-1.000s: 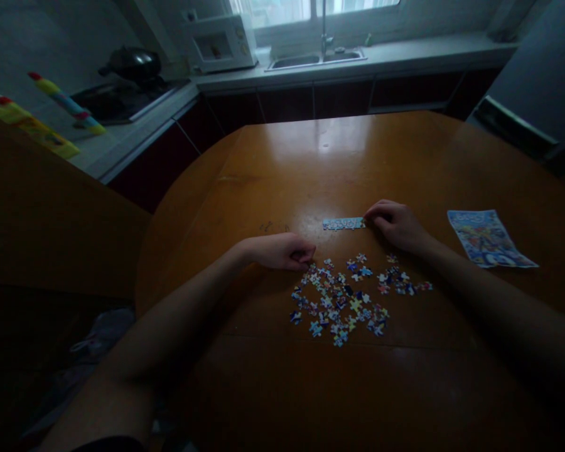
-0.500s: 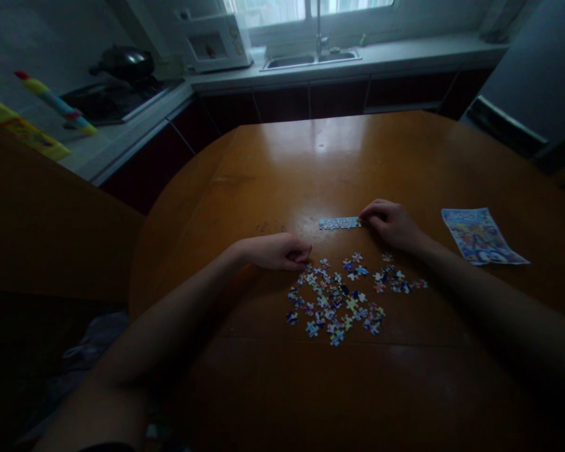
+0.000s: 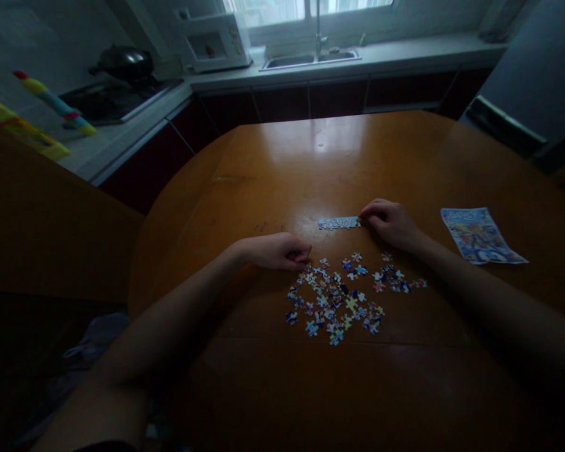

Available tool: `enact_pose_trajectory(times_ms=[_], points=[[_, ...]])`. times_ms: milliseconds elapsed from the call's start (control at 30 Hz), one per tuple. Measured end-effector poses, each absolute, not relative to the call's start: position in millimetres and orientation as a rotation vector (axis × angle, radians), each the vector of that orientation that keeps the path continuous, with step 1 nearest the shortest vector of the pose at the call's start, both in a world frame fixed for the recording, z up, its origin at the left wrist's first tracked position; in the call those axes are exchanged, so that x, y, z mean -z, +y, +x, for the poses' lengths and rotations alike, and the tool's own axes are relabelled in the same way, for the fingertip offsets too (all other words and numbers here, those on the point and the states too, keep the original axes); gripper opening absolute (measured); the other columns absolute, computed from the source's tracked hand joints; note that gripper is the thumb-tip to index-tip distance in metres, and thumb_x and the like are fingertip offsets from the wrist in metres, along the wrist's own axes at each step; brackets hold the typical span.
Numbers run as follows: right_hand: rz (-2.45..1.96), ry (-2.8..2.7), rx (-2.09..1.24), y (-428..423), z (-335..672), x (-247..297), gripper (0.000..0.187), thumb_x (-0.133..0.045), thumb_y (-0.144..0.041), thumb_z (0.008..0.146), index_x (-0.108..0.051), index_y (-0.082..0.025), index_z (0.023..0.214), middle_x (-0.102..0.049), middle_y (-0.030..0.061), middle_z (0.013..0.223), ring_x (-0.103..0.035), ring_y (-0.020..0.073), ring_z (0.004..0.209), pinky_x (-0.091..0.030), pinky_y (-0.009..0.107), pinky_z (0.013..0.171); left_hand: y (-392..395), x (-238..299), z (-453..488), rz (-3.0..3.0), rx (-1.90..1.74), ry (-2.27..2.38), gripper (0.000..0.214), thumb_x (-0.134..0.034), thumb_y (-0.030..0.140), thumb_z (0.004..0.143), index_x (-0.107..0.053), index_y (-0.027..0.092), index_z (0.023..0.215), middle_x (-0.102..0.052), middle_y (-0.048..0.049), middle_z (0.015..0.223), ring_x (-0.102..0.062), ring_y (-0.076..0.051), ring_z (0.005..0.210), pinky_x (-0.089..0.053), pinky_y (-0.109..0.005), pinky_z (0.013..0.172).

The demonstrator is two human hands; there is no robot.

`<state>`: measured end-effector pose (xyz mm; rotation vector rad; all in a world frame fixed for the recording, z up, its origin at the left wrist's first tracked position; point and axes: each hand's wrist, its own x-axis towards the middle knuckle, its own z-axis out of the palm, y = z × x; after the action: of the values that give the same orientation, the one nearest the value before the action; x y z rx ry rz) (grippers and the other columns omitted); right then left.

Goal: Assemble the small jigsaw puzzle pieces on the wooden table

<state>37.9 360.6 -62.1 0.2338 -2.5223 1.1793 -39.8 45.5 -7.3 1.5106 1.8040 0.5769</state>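
Note:
A short joined strip of jigsaw puzzle [image 3: 336,223], light blue with lettering, lies on the wooden table [image 3: 263,169]. At its right end, my right hand [image 3: 390,223] pinches a puzzle piece against the strip; the fingers mostly cover that piece. My left hand [image 3: 282,251] rests curled on the table, left of the strip, with its fingertips at the upper left edge of the loose puzzle pieces [image 3: 329,301]. Whether those fingers hold anything is hidden. A smaller cluster of loose pieces [image 3: 395,279] lies below my right wrist.
A creased picture sheet [image 3: 483,235] lies on the table to the right. Beyond the table run a counter with a sink [image 3: 311,59], a white microwave [image 3: 214,41] and a stove with a dark wok [image 3: 125,63]. Yellow bottles [image 3: 56,103] stand at the left.

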Motion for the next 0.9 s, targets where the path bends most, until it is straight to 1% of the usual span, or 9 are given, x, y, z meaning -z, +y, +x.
enact_pose_trajectory(times_ms=[733, 900], points=[[0.212, -2.539, -1.189, 359.5, 39.6, 58.9, 0.020, -0.056, -0.014, 0.079, -0.075, -0.021, 0.080, -0.070, 0.0054, 0.083, -0.064, 0.0213, 0.078, -0.050, 0.036, 0.075, 46.0, 7.2, -40.0, 1.515, -0.564, 1.813, 0.032, -0.059, 0.033, 0.092, -0.038, 0.019, 0.071, -0.037, 0.0052, 0.064, -0.032, -0.010, 0.059, -0.028, -0.022, 0.056], [0.232, -2.535, -1.187, 360.8, 38.8, 61.1, 0.021, -0.055, -0.014, 0.079, -0.075, -0.021, 0.081, -0.070, 0.0053, 0.084, -0.065, 0.0212, 0.079, -0.050, 0.036, 0.076, 45.8, 8.8, -40.2, 1.512, -0.554, 1.821, 0.032, -0.060, 0.032, 0.092, -0.039, 0.019, 0.072, -0.038, 0.0049, 0.065, -0.034, -0.010, 0.059, -0.028, -0.022, 0.057]])
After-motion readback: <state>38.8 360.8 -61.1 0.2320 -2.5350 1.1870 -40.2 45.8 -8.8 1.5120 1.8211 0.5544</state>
